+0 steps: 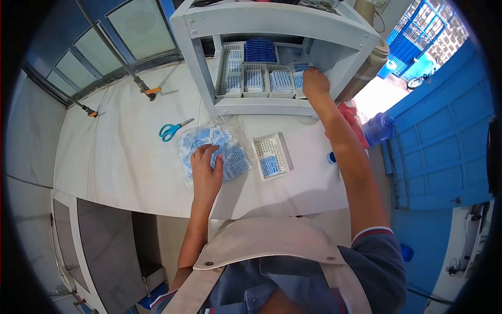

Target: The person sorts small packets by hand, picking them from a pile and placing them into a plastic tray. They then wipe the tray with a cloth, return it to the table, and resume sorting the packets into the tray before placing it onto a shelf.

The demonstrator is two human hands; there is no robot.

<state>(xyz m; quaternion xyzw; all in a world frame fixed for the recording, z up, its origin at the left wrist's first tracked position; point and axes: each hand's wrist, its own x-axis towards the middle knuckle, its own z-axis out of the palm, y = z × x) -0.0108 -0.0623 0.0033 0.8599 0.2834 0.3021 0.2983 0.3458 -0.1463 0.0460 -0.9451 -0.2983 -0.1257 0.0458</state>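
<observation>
On the counter, a clear plastic bag [230,149] full of blue-and-white packets lies left of centre. My left hand [207,165] rests on it with the fingers apart. Up at the right end of the shelf, my right hand [316,82] is at a small basket holding blue-and-white packets [298,78]; its fingers are bent, and whether they grip a packet is hidden. Three more white baskets [229,86] with packets stand left of it, with a dark blue bundle [260,51] behind. A separate white basket [281,149] near the middle holds a few packets [269,165].
Teal scissors [168,132] lie left of the bag. Two taps with orange handles [151,91] are at the back left. The white shelf frame [266,108] spans the back. To the right are a red bag [351,121], a blue water bottle [378,129] and a small blue-capped item [331,157].
</observation>
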